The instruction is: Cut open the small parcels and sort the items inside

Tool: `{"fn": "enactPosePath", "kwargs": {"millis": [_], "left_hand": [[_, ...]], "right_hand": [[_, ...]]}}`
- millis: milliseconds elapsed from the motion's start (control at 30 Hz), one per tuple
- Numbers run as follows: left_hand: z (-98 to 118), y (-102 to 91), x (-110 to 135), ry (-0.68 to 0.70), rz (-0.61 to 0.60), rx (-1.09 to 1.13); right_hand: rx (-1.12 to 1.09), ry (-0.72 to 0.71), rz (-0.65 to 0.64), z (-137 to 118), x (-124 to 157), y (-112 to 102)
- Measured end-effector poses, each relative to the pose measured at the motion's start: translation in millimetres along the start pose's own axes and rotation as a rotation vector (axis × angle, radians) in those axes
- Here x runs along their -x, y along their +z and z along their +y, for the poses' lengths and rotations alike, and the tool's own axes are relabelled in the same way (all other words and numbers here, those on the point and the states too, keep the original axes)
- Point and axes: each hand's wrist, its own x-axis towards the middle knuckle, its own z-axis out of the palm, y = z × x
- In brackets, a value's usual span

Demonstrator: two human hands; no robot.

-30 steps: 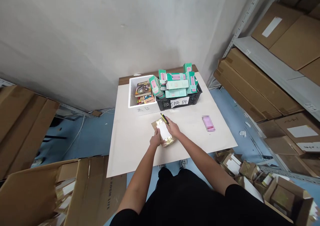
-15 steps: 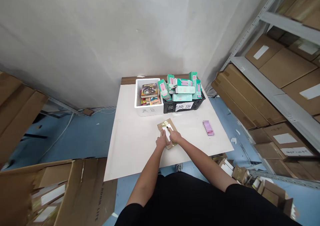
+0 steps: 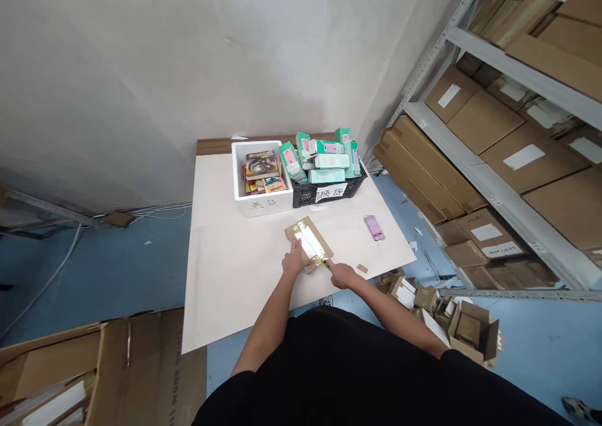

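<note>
I judge carton (image 3: 323,234) light, stiff, tape (image 3: 299,226) slick; hold long edges. Left hand (image 3: 293,261) on it, eight o'clock, can't tell if clamped; right hand (image 3: 343,275), four o'clock, closed round slim tool (image 3: 326,263)

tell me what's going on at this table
Someone's left hand rests on the side of a taped cardboard box with a white label. The right hand, at its near end, seems to hold a small tool, mostly hidden. The box looks closed. Beyond it stand a white bin with books and a black basket of green boxes.
</note>
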Motion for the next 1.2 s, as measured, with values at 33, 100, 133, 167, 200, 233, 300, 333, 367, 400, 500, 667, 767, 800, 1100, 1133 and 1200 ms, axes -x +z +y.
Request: {"fn": "enactPosePath", "kwargs": {"millis": [33,100,133,167,200,233,300,333,367,400,500,667,767,800,1100,1133,1200], "left_hand": [[1,-0.8,0,0.006,-0.007,-0.007],[2,-2.5,0,0.016,-0.02,-0.025],[3,-2.9,0,0.018,-0.024,-0.036],[5,-3.0,0,0.017,-0.027,-0.049],[7,-2.5,1,0.013,-0.026,-0.061],[8,-1.5,2,0.008,-0.02,-0.071],[13,1.9,5,-0.005,0.0,-0.072],[16,4.2,8,-0.013,0.009,-0.066],[18,6.7,11,-0.025,0.016,-0.058],[20,9.4,14,-0.042,0.02,-0.051],[22,18.7,25,-0.11,0.024,-0.067],[23,37.9,44,-0.203,0.05,-0.164],[24,40.0,50,-0.223,0.053,-0.19],[25,36.9,49,-0.212,0.057,-0.201],[3,-10.7,16,0.2,-0.071,-0.297],[3,-10.5,13,0.204,-0.082,-0.302],[6,-5.8,9,0.169,-0.061,-0.316]], "right_hand": [[-0.019,-0.009,0.001,9,6,4],[-0.114,-0.017,0.061,29,13,13],[-0.19,-0.004,0.123,39,14,17],[-0.273,0.021,0.2,47,13,22],[-0.35,0.051,0.28,52,10,26],[-0.414,0.082,0.356,55,5,30],[-0.492,0.139,0.486,49,-13,35],[-0.506,0.165,0.522,43,-24,36],[-0.508,0.19,0.533,35,-35,35],[-0.498,0.214,0.524,27,-47,34],[-0.451,0.265,0.455,6,-80,23],[-0.451,0.258,0.405,-3,-116,-1],[-0.477,0.232,0.378,-2,-123,-9],[-0.503,0.209,0.375,0,-123,-10],[-1.117,0.144,0.402,50,-83,14],[-1.141,0.139,0.387,55,-79,17],[-1.128,0.143,0.349,62,-72,22]]}}
